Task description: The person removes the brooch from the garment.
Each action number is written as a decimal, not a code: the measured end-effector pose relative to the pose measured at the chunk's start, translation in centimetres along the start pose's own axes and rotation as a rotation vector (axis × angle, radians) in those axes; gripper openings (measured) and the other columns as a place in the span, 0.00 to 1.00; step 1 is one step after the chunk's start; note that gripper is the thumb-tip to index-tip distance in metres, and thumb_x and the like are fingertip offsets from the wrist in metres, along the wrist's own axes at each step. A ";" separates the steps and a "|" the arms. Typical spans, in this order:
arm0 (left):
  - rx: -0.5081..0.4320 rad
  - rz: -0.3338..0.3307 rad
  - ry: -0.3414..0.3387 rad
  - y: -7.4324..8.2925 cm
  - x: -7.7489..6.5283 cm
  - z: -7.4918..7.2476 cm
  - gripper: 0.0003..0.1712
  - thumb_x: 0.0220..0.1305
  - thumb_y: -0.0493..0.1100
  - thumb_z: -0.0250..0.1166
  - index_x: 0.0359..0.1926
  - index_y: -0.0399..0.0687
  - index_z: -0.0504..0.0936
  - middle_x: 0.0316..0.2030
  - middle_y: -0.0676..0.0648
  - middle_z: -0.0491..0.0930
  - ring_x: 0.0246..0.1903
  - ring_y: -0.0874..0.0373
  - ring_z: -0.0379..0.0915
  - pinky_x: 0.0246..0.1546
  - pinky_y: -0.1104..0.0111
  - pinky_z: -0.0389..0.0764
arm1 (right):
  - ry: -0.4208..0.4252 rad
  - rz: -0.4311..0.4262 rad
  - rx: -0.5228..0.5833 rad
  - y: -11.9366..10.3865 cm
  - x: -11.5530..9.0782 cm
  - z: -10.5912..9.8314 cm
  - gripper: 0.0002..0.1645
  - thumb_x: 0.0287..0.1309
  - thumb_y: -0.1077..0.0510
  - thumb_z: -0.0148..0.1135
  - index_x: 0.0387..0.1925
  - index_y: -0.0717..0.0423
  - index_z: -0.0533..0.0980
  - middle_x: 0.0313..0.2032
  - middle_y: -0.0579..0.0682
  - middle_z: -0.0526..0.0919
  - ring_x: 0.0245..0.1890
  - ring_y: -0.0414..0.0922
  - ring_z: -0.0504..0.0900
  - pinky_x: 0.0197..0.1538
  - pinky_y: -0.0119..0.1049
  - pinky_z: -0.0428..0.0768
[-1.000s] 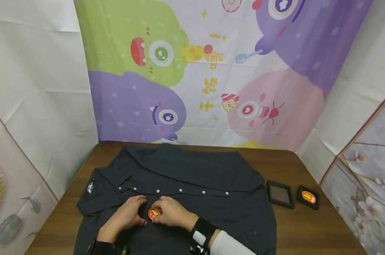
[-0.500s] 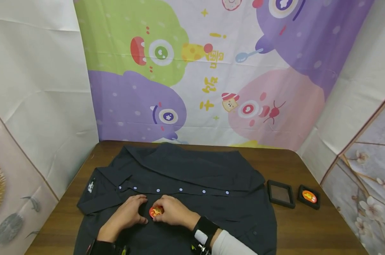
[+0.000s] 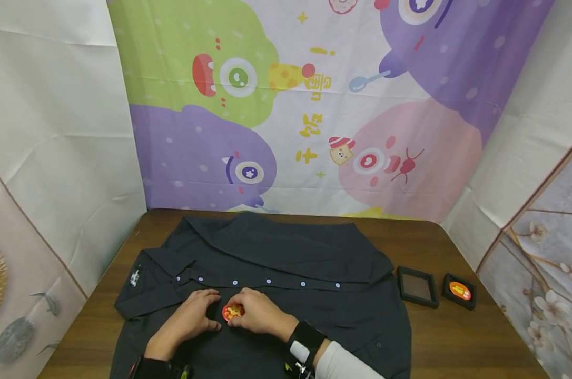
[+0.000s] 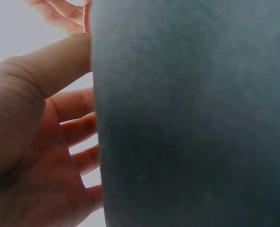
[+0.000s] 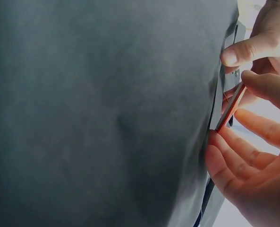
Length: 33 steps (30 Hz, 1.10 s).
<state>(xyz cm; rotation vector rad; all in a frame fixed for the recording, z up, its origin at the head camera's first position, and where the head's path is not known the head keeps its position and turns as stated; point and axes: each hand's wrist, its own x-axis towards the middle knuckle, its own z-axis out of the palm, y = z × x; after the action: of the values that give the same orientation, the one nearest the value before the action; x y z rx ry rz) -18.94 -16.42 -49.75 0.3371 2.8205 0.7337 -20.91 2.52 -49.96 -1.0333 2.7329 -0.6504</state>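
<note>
My right hand point(image 3: 257, 311) pinches a round red badge with a yellow design point(image 3: 231, 312) by its edge, between thumb and fingers. In the right wrist view the badge point(image 5: 230, 109) is seen edge-on, tilted, its lower edge at the dark cloth. Beneath both hands a black button-up shirt point(image 3: 333, 326) lies spread out. Just left of the badge, my left hand point(image 3: 193, 315) rests on the shirt, thumb and fingers apart and holding nothing. The left wrist view shows its fingertips hidden behind the cloth. The back of the badge is mostly hidden.
A black frame with a see-through middle point(image 3: 420, 302) lies on the brown wooden table point(image 3: 466, 342), right of the shirt. Beside it sits a smaller black frame point(image 3: 451, 302) holding an orange oval badge point(image 3: 459, 290). A cartoon-print cloth point(image 3: 305, 195) hangs behind the table.
The right hand and badge have shifted very slightly up and to the right on the shirt. My left hand stays almost where it was.
</note>
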 end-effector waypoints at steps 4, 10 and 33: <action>0.001 0.016 0.010 0.0 0.0 0.0 0.31 0.45 0.41 0.77 0.52 0.35 0.81 0.58 0.40 0.76 0.61 0.41 0.67 0.61 0.44 0.69 | 0.003 0.011 0.014 0.0 0.0 0.1 0.18 0.51 0.48 0.73 0.44 0.48 0.84 0.34 0.40 0.79 0.30 0.30 0.70 0.34 0.20 0.69; 0.000 0.033 0.027 -0.1 0.0 0.1 0.30 0.45 0.41 0.77 0.51 0.35 0.81 0.57 0.40 0.77 0.60 0.41 0.68 0.61 0.44 0.69 | 0.002 0.014 0.026 0.1 0.1 0.0 0.20 0.51 0.49 0.73 0.46 0.49 0.83 0.35 0.40 0.80 0.31 0.30 0.71 0.35 0.21 0.70; -0.034 0.076 0.066 -0.1 -0.1 0.2 0.29 0.51 0.43 0.75 0.54 0.39 0.79 0.54 0.40 0.80 0.58 0.42 0.72 0.61 0.46 0.70 | 0.012 0.017 0.074 0.4 -0.1 -0.1 0.18 0.51 0.48 0.73 0.45 0.48 0.84 0.35 0.40 0.79 0.32 0.29 0.70 0.36 0.20 0.69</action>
<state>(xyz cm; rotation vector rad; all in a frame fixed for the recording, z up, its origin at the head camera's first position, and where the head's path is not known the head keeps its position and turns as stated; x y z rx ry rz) -18.82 -16.45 -49.93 0.4239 2.8666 0.8224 -21.14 2.89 -50.01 -0.9914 2.7026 -0.7515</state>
